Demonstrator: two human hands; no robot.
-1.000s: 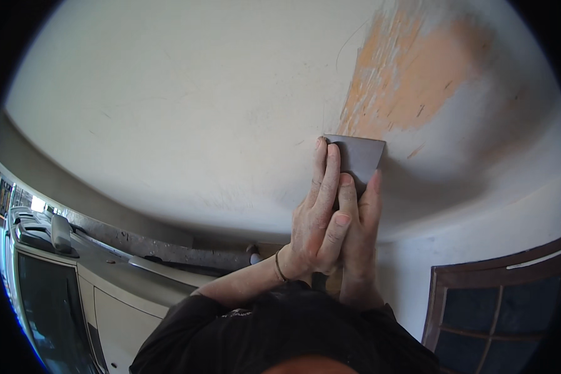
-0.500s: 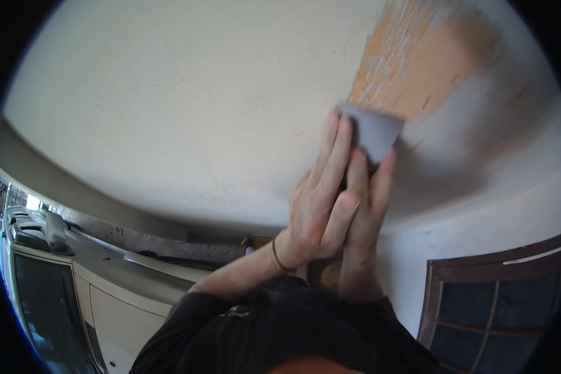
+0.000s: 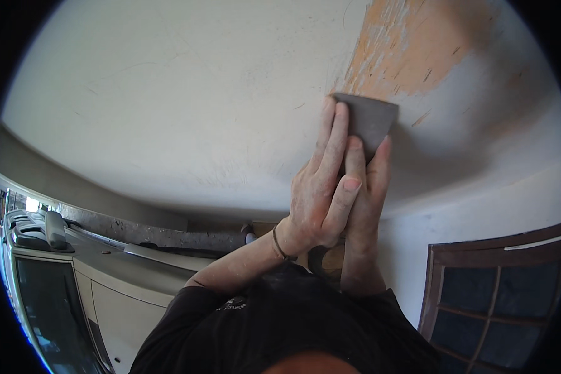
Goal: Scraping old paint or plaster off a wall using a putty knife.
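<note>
My right hand (image 3: 371,177) is wrapped round the lower part of a broad, flat grey scraper (image 3: 371,115), its thumb and forefinger along the blade. My left hand (image 3: 318,181) lies against it from the left, with straight fingers pressed along the blade's left side. Its palm meets my right hand, and a thin band circles the wrist. The scraper's wide edge rests against, or very near, a large off-white painted surface (image 3: 187,100). Just beyond that edge lies an orange-tan patch (image 3: 411,53) with ragged streaks of white. Any handle is hidden by my hands.
At the lower left stands a light-coloured vehicle (image 3: 121,311) with a dark window and roof rails. A brown-framed paned window or door (image 3: 461,255) is set in the white wall at the lower right. Behind my forearms, brownish things show only in part.
Both hands and the scraper have shifted slightly up and left in the picture. The blade now looks darker and sharper. My grip looks the same.
</note>
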